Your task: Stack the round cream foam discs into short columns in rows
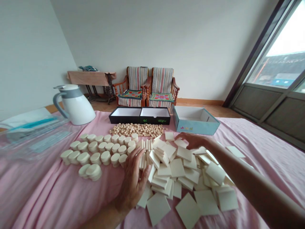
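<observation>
Pale square tiles (pixel 177 167) lie in a loose heap on the pink cloth (pixel 71 197). At the heap's left edge, my left hand (pixel 133 173) rests with fingers stretched and thumb apart, beside several square tiles standing on edge in a row (pixel 145 145). My right hand (pixel 194 140) reaches to the far side of the heap, its fingers and thumb about a single square tile (pixel 181 142). Left of my left hand, stacks of pale round discs (pixel 102 147) stand in rows, with two more stacks nearer me.
Small wooden beads (pixel 137 129) lie piled before a black divided box (pixel 140 119). A light blue box (pixel 196 124) stands right of it. A white jug (pixel 77 106) and clear plastic packaging (pixel 35 136) are at left. Two chairs (pixel 138 81) stand against the wall.
</observation>
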Demonstrator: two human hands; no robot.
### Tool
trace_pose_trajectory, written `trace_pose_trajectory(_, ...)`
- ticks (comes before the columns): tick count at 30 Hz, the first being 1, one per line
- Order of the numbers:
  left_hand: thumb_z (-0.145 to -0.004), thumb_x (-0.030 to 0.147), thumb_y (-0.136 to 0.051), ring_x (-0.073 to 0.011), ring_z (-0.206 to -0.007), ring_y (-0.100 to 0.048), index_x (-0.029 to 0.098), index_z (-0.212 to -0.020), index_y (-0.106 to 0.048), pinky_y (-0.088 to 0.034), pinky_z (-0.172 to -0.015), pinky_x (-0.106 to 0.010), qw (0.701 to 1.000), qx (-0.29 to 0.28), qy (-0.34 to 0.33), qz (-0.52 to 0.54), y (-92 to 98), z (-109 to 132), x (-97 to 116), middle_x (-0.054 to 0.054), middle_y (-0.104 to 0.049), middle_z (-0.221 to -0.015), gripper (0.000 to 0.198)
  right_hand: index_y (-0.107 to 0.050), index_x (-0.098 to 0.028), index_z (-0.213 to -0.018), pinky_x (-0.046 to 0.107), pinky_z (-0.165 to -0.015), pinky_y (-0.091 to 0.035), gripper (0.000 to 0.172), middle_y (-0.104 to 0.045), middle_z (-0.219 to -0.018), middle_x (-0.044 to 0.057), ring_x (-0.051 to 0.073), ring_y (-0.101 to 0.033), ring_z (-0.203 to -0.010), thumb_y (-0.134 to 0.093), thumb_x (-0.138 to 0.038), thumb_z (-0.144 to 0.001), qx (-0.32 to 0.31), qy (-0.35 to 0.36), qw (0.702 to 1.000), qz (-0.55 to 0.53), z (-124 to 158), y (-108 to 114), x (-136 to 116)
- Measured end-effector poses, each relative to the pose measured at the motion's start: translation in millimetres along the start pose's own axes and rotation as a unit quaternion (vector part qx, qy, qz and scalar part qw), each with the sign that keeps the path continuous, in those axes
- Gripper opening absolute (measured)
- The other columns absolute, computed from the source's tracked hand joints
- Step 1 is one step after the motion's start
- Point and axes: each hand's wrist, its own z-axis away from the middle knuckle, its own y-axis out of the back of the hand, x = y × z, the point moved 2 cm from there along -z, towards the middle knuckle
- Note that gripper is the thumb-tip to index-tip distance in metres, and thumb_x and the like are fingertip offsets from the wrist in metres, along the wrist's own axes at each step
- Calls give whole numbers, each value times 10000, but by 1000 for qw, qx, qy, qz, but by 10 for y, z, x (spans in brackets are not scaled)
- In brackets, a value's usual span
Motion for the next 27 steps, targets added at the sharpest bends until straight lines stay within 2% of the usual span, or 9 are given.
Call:
trace_pose_trajectory(3,-912,230,-428,-249,-1321,-320,214,-1358,-317,-296,-1089,-448,1000,3,-1,3,6,0,11,-117,-382,-1382,460,-556,-157,-1196,374,-951,-390,624,-547,-1177,132,267,-517,-1081,-688,-215,-589,14,6,999,37,-16,-18,-41)
trace_pose_trajectory(6,-911,232,-430,-247,-1318,-324,217,-1359,-317,-294,-1089,-447,1000,0,1,8,10,-6,24,-115,-386,-1377,462,-585,-139,-1135,353,-904,-415,554,-567,-1103,136,260,-538,-1023,-681,-217,-595,34,-25,998,48,-36,1,-67)
trace_pose_trajectory(10,-915,229,-426,-247,-1320,-316,224,-1357,-314,-285,-1091,-461,1000,-2,4,12,13,-15,26,-117,-381,-1377,456,-596,-153,-1075,324,-825,-437,468,-578,-1026,109,228,-556,-925,-660,-212,-615,98,-69,992,24,-123,153,-130)
trace_pose_trajectory(13,-916,223,-427,-248,-1325,-306,222,-1361,-303,-282,-1091,-470,1000,-1,3,14,12,-10,19,-122,-371,-1384,462,-591,-156,-1081,325,-826,-426,460,-575,-1027,101,226,-540,-930,-655,-227,-631,148,-64,987,17,-264,248,-215)
trace_pose_trajectory(16,-914,224,-430,-252,-1330,-302,219,-1369,-297,-284,-1090,-470,1000,-5,8,18,5,1,9,-125,-362,-1394,474,-580,-142,-1117,338,-857,-407,492,-576,-1021,108,235,-528,-955,-656,-248,-643,187,-58,980,35,-432,240,-267)
trace_pose_trajectory(18,-912,225,-433,-257,-1331,-302,219,-1371,-302,-285,-1089,-471,1000,-7,13,18,1,6,4,-125,-363,-1396,477,-572,-148,-1148,353,-884,-393,532,-576,-1052,113,248,-523,-995,-670,-251,-636,179,-54,981,41,-531,181,-268)
trace_pose_trajectory(22,-911,221,-433,-258,-1329,-307,218,-1369,-310,-286,-1090,-467,1000,-3,13,16,4,11,5,-123,-365,-1400,475,-545,-149,-1215,404,-958,-342,658,-557,-1154,139,293,-474,-1113,-726,-283,-596,119,-45,991,47,-652,68,-217)
trace_pose_trajectory(27,-915,229,-432,-255,-1336,-291,220,-1372,-298,-276,-1097,-470,1000,-8,18,15,0,11,-2,-121,-349,-1408,477,-451,-165,-1318,427,-966,-339,791,-518,-1263,151,302,-456,-1159,-736,-314,-596,114,-42,992,12,-702,54,-165)
